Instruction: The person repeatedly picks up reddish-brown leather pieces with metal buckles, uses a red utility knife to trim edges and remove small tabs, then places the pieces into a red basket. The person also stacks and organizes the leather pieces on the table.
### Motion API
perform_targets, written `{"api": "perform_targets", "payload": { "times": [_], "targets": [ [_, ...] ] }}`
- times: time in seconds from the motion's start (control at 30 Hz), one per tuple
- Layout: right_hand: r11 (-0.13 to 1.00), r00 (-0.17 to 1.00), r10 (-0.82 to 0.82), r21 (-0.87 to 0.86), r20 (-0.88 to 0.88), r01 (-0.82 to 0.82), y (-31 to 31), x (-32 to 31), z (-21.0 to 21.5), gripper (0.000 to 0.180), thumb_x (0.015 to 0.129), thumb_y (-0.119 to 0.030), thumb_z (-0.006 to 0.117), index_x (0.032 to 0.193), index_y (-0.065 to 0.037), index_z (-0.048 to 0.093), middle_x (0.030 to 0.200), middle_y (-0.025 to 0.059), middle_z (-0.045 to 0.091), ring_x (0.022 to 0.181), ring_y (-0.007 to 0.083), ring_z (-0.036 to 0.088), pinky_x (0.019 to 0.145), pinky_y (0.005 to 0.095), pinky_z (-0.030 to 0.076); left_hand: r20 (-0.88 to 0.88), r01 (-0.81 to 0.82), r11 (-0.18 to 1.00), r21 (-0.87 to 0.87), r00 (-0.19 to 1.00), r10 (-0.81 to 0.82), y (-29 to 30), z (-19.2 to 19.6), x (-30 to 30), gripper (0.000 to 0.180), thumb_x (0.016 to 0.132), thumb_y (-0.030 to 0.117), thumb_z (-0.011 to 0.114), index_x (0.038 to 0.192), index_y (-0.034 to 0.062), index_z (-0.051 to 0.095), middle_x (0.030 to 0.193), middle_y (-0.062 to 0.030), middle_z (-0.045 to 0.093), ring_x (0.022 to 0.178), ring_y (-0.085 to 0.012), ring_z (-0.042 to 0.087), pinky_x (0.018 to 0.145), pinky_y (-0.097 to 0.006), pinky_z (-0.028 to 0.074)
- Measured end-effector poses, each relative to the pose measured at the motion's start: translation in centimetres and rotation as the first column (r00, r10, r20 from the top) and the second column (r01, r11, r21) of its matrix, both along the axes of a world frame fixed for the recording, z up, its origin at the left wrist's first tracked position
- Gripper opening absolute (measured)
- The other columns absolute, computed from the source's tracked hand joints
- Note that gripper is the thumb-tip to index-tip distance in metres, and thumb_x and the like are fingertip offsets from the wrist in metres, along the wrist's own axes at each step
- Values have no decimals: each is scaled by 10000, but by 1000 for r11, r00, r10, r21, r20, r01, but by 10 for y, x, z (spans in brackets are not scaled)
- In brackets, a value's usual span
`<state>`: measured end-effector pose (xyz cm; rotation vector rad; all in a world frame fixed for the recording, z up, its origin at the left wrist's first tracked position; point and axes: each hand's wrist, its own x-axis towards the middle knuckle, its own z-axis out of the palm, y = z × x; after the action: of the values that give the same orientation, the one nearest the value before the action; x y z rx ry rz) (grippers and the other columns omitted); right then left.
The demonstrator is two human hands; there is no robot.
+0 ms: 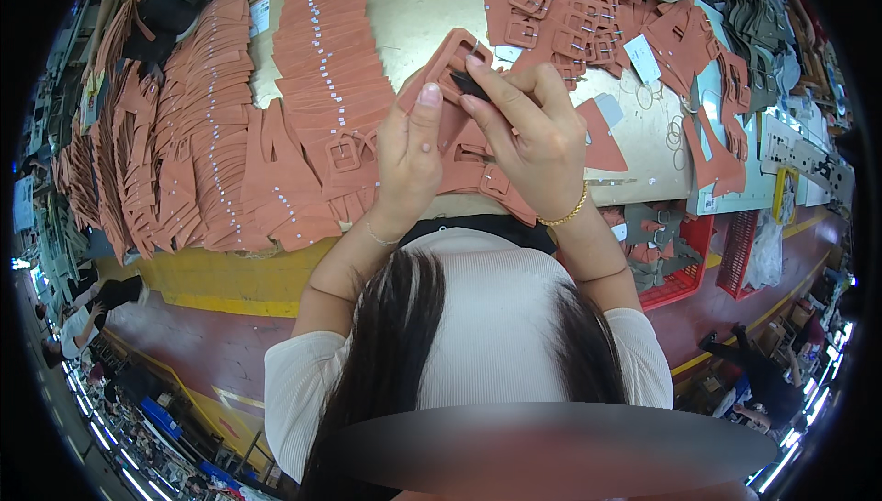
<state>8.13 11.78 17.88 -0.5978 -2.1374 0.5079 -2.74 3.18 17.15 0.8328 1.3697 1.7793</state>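
My left hand [411, 159] is closed around a coral-coloured strap piece with a covered square buckle [439, 62], held up above the table near its front edge. The thumb presses on the buckle's near side. In my right hand [544, 141] a small black tool [469, 86] is pinched between thumb and fingers. Its tip lies against the buckle's opening; the fingers hide most of it, so its exact kind cannot be made out. Beneath both hands lie more coral pieces, among them a buckled strap [494, 179].
Overlapping rows of coral cut pieces [322, 51] with small white tags cover the table's left. Buckled coral pieces [579, 32] are heaped at the far right, near thin loops [675, 138]. A red basket [682, 291] stands low at the right. Another person [770, 374] is at the lower right.
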Motion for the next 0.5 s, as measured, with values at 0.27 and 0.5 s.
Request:
{"api": "perform_targets", "payload": {
  "times": [0.27,0.5],
  "targets": [
    [1000,1000,9,14,-28,-8,1,1,-6,339,768,-86,748,1098,-48,684,764,36,523,575,142,545,475,280,460,-131,18,992,-122,991,-34,-5,-3,-4,432,1039,291,396,1288,-39,520,1066,-80,632,975,-116,577,868,-267,461],
    [978,986,36,-198,-166,-69,12,3,-7,323,759,-76,759,1074,-73,686,765,37,534,593,150,559,488,284,458,184,102,995,7,978,-102,4,-9,-2,420,1029,236,415,1352,-31,445,1186,-104,596,1067,-136,563,917,-283,455]
  ]
}}
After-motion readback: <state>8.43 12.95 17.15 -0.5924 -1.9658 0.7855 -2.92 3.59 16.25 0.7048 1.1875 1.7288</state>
